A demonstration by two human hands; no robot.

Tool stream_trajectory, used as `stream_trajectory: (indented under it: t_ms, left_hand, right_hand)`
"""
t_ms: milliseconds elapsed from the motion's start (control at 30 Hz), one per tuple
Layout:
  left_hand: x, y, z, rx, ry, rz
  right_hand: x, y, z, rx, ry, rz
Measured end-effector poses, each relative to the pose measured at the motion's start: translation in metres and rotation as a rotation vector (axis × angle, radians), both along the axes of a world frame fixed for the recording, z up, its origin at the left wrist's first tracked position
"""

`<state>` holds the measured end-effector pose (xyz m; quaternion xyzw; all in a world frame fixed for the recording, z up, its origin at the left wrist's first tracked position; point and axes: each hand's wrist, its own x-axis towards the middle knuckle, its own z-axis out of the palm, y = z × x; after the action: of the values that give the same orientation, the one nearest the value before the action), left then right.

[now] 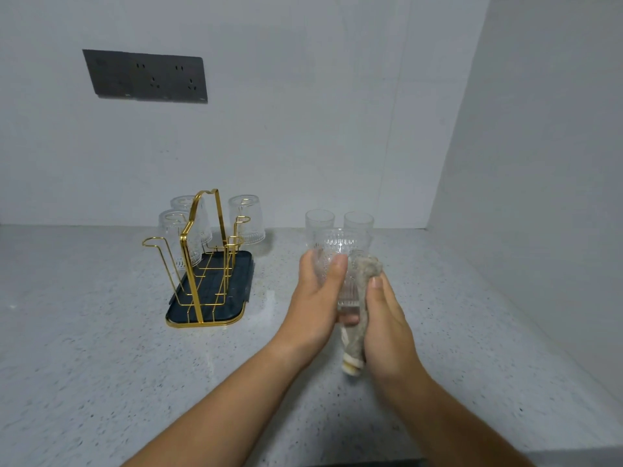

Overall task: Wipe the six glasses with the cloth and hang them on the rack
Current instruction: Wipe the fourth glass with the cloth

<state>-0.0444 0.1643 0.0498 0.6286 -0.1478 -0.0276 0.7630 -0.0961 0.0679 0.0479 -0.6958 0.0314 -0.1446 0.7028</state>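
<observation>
The left hand point(315, 298) grips a ribbed glass point(340, 251) held above the right half of the worktop point(101, 348), thumb across its near side. The right hand point(387, 318) presses a grey cloth point(365, 267) against the glass's right side, fingers curled round the cloth, whose tail hangs below the palms. Just behind, two glasses point(319, 222) stand upright near the back edge. To their left, the gold wire rack point(202, 251) on its dark tray point(236, 298) carries three glasses point(246, 219) upside down

Glasses, six: three hung glasses point(187, 210) point(172, 230) point(246, 217) on the rack point(187, 264), two standing glasses point(319, 222) point(359, 222) right of the rack, one lifted glass point(338, 251) front-right of it. Rack, one. Cloth point(365, 267), one. Tray point(236, 288), one.
</observation>
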Motion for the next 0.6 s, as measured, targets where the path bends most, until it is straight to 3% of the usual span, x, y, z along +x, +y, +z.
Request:
stream_trajectory:
  t_ms: [133, 300, 433, 600]
  left_hand:
    - [0.002, -0.001, 0.005, -0.046, -0.010, 0.066]
    - [-0.006, -0.001, -0.002, -0.115, 0.151, -0.103]
    - [-0.003, 0.001, 0.006, -0.177, 0.229, -0.127]
    - [-0.007, 0.005, -0.007, -0.135, 0.208, -0.094]
  right_hand:
    - [0.003, 0.002, 0.004, 0.001, 0.020, 0.041]
    - [0.020, -0.014, 0.033, 0.270, -0.016, -0.054]
    - [0.014, -0.013, 0.015, 0.066, 0.005, 0.040]
    - [0.002, -0.016, -0.012, -0.155, -0.056, 0.006]
